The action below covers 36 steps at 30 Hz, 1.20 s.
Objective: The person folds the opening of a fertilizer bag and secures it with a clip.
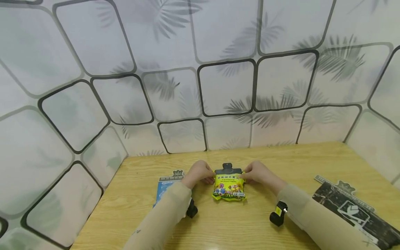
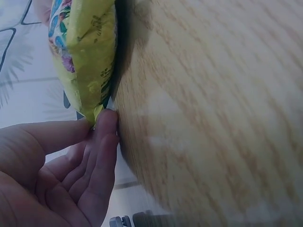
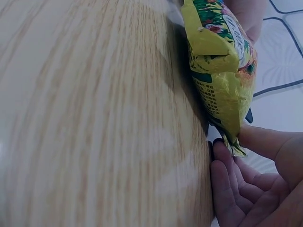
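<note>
A yellow fertilizer packet (image 1: 229,187) printed with flowers lies in the middle of the wooden table. Behind its upper edge shows a dark flat piece (image 1: 228,169) with a small tab; how the two are joined is hidden. My left hand (image 1: 201,172) pinches the packet's upper left corner between thumb and index finger, plainly seen in the left wrist view. On the opposite side, my right hand (image 1: 257,173) holds the upper right corner, its thumb on the crimped foil edge (image 3: 234,146) in the right wrist view. Both hands rest close to the tabletop.
Left of the packet lies a blue packet (image 1: 164,189) topped by a ruler-like strip (image 1: 171,178), partly covered by the left arm. A black bag (image 1: 332,199) with a similar decorated strip (image 1: 345,187) lies at right. A patterned wall (image 1: 228,132) stands behind the table (image 1: 218,225).
</note>
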Motion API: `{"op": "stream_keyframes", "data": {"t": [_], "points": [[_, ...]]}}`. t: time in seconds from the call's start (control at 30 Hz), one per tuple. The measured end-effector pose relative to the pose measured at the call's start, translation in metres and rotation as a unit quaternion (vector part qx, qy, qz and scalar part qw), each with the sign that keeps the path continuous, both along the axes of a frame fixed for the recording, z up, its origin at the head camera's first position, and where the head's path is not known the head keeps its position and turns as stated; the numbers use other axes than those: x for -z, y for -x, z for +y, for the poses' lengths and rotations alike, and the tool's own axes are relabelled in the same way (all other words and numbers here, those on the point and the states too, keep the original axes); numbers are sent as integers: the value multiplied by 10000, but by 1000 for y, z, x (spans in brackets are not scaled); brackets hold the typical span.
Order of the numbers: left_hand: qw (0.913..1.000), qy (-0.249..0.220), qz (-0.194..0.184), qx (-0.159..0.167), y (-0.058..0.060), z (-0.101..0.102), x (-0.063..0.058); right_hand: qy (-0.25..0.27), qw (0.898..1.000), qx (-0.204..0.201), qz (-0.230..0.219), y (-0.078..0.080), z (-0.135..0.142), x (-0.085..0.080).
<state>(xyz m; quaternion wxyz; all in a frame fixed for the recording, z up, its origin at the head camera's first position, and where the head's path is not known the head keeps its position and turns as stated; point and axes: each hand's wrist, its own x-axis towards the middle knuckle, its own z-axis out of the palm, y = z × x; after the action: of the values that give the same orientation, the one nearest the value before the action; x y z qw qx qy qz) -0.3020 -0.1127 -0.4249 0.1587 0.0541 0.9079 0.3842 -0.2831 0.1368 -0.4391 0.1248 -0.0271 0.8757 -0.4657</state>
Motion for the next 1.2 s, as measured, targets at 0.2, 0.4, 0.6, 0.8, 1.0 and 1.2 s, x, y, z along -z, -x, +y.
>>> {"op": "stream_keyframes", "data": {"t": [0.2,0.4,0.6,0.8,1.0,1.2], "points": [[9999,-42,-6,-92,-1,2,-1,36,9998,188,15,-2,-1,-2],[9999,116,8,-61,1,2,0,8,9998,193,44,-1,-2,0],[9999,159,19,21,1,3,-3,-63,9999,123,103,0,-1,1],[9999,110,-4,24,-2,0,-5,-267,9993,92,256,-1,-1,1],[10000,33,10,15,-4,-2,-7,-310,9989,85,352,-2,-2,-1],[10000,-1,-30,-24,-5,-2,-4,-353,9984,47,449,-5,-3,0]]}}
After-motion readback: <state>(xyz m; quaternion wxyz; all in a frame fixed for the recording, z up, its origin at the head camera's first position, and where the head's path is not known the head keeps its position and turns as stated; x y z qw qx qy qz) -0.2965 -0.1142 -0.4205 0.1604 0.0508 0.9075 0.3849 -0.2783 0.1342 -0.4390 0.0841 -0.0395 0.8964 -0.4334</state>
